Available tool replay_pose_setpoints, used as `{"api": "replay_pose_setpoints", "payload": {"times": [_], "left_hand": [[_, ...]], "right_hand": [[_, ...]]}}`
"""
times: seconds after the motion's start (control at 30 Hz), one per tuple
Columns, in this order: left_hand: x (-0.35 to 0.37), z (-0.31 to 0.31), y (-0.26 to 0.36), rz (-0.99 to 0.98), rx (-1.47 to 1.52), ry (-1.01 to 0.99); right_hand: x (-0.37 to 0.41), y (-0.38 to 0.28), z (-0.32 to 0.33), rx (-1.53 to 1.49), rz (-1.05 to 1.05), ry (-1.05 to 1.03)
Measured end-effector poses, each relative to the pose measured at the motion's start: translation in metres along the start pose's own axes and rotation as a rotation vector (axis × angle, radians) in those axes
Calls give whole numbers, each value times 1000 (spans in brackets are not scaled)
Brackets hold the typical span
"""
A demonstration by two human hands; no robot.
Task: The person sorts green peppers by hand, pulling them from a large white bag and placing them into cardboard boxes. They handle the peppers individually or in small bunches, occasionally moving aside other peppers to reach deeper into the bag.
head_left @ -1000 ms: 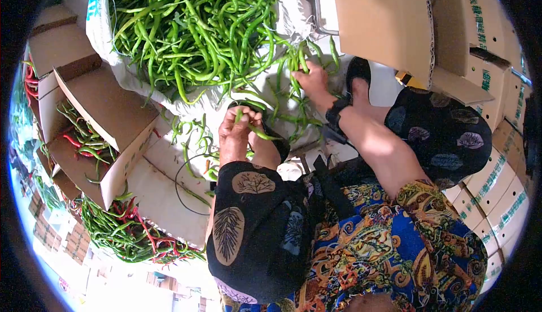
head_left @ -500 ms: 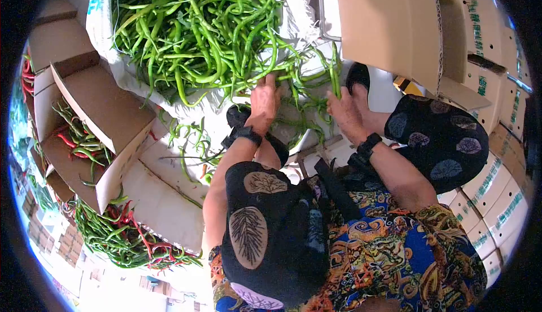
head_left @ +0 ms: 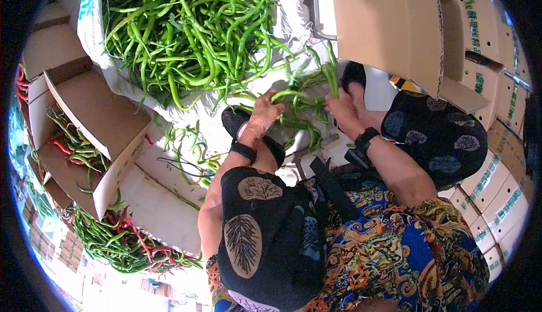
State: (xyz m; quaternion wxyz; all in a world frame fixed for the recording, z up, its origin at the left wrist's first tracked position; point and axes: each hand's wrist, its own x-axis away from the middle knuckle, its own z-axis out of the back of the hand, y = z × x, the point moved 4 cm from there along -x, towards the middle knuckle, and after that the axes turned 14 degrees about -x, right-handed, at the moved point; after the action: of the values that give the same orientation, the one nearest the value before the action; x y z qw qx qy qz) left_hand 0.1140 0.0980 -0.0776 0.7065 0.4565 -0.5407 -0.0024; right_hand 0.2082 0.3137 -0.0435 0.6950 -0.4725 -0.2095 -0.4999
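Long green chili peppers [head_left: 192,41] heap up in an open white woven sack [head_left: 93,30] in front of me. My left hand [head_left: 264,114] sits just below the heap, closed with fingers pinched on a green chili pepper [head_left: 289,94] that points right. To its right, my right hand [head_left: 342,111] is wrapped round a small bunch of long green chili peppers [head_left: 331,72], their tips pointing up and away from me. Loose green chili peppers [head_left: 302,127] lie on the white surface between and below both hands.
An open cardboard box [head_left: 389,24] stands at the upper right, beside stacked printed cartons [head_left: 485,80]. On the left, another open box [head_left: 101,103] holds red and green chilies [head_left: 79,148]. More mixed chilies [head_left: 124,244] lie lower left. My feet flank the loose peppers.
My left hand has drawn back from the edge of the heap toward me, bringing a green chili pepper. My right hand stays nearly in place with its bunch. The view has shifted slightly.
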Motion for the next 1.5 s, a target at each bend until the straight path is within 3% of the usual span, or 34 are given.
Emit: {"api": "replay_pose_setpoints", "payload": {"times": [0.1, 0.2, 0.23, 0.3, 0.37, 0.4, 0.5, 0.6, 0.63, 0.7, 0.77, 0.83, 0.93, 1.07, 1.13, 1.2, 1.23, 1.33, 1.4, 1.43, 1.5], "left_hand": [[-25, -6, -15, -94, 81, 129], [-32, -8, -6, -294, -248, 183], [-32, -13, -6, -179, -380, 92], [-31, -26, -2, -170, -610, 150], [-30, -35, -1, -200, -833, 186], [-33, -37, -3, -195, -857, 155], [-35, -37, -5, -200, -890, 116], [-28, -29, -5, -243, -831, 184], [-26, -23, -4, -247, -797, 209], [-23, -7, -8, -228, -736, 173], [-9, 10, 10, -196, -558, 19], [2, 20, 12, -182, -388, -100], [26, 32, 33, -141, -376, -255], [70, 66, 69, -311, -842, 40], [84, 89, 64, -251, -533, 31], [113, 117, 82, -280, -670, 178], [127, 129, 85, -321, -784, 318], [174, 164, 87, -518, -1103, 786], [217, 170, 119, -264, -657, 693], [228, 177, 119, -428, -291, 624], [286, 141, 182, -387, -267, 756]], "right_hand": [[19, -14, -6, -61, 72, -179], [10, -6, -14, -202, 108, -247], [10, -3, -12, -244, 118, -254], [15, -10, -5, -328, 140, -266], [14, -2, 6, -295, -49, -361], [14, 2, 12, -276, -144, -408], [21, -7, 30, -194, -126, -340], [34, -17, 74, 20, 20, -396], [32, -19, 76, 495, 365, -135], [19, -4, 76, 606, 436, -127], [22, -13, 81, 540, 436, -165], [50, -57, 95, 289, 362, -259], [78, -79, 96, -220, 120, -393], [114, -105, 87, -401, 144, -592], [114, -104, 80, -410, 99, -761], [125, -109, 69, -518, 7, -932], [129, -113, 68, -591, 5, -1020], [151, -137, 68, -661, 202, -1013], [157, -145, 68, -680, 231, -1043], [160, -147, 68, -690, 249, -1051], [167, -153, 68, -657, 302, -1044]]}}
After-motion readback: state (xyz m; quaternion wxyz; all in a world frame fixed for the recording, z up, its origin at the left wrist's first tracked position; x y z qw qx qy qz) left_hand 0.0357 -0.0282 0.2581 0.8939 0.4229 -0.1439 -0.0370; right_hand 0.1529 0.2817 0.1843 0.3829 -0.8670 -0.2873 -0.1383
